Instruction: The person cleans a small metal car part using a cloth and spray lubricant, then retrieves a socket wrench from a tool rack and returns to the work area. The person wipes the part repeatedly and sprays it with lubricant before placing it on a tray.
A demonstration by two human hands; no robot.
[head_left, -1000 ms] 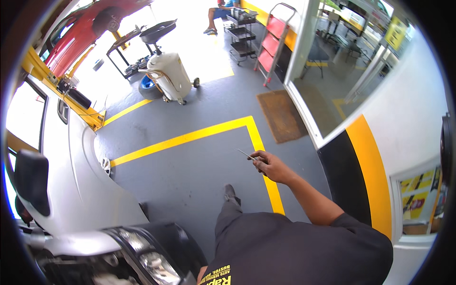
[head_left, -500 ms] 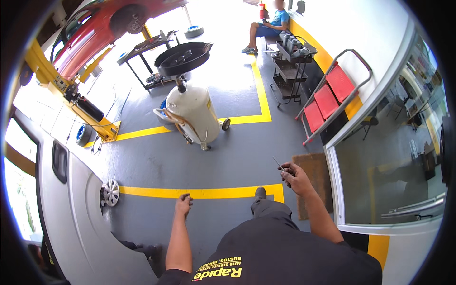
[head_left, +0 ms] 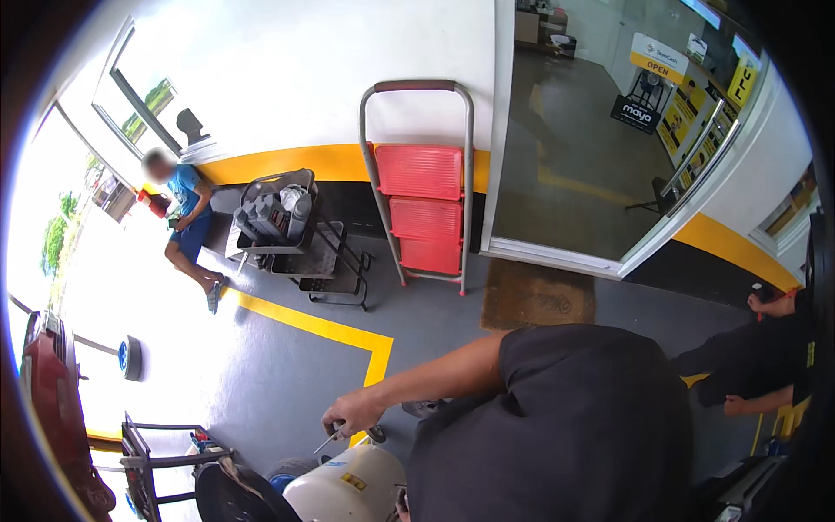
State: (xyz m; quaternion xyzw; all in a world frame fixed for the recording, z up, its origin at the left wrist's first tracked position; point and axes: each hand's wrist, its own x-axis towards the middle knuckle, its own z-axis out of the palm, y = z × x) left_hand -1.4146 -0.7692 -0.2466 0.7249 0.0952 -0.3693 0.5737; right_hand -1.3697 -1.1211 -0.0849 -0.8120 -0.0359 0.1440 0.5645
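Note:
Fingers closed, my right hand (head_left: 352,412) pinches a thin metal rod (head_left: 327,445) that points down and to the left. Just below it stands a white tank (head_left: 348,487) with a yellow label. A wide black round pan (head_left: 239,496) is beside the tank at the lower edge. Only a small part of my left hand (head_left: 403,505) shows by the tank's right side. My dark shirt and the frame's lower edge hide the rest of it, so its grip is unclear.
A red-stepped folding ladder (head_left: 422,196) leans on the wall. Near it are a black cart (head_left: 300,252) with grey bottles, a brown doormat (head_left: 539,296) and a glass door (head_left: 600,148). One seated person (head_left: 184,196) is left; another person (head_left: 757,348) stands right.
My view has swung right, bringing the ladder and door to the middle. I am now beside the white tank. The rod stays in my right hand; my left hand is mostly out of sight.

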